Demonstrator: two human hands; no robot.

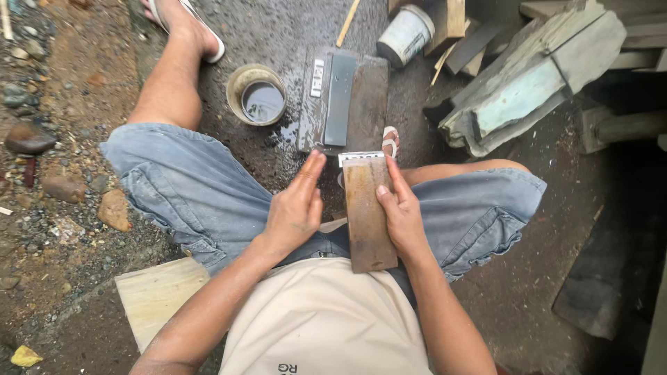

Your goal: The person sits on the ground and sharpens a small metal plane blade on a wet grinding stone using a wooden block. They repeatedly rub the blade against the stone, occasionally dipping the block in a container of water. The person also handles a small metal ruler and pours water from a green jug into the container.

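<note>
Count: two hands, one rusty blade, one can of water, one white pot, one stone slab with two flat pieces on it.

The flat rectangular rust-brown steel blade (pixel 366 215) sits at frame centre, over the lap of a seated person in faded blue denim shorts (pixel 187 194). It is long and narrow; its face is mottled orange-brown and rough, while its upper edge shows a thin bright ground band. The right hand (pixel 401 215) grasps the blade along its right edge, fingers wrapped behind and thumb lying on the rusted face. The left hand (pixel 297 208) is just left of the blade, fingers straight and pressed together, palm turned toward it; whether it touches the blade cannot be told.

Above the hands, at upper centre, a wet dark rectangular stone slab (pixel 365 104) lies on damp ground, carrying one smooth grey sharpening stone (pixel 340 99) and one small pale metal strip (pixel 317 78) beside it. Left of the slab stands a round open tin can holding dark water (pixel 256 94). One white cylindrical plastic pot (pixel 405 33) stands at upper centre-right. Weathered grey timber offcuts (pixel 535 76) pile at upper right. A pale plywood board (pixel 156 295) lies at lower left.
</note>
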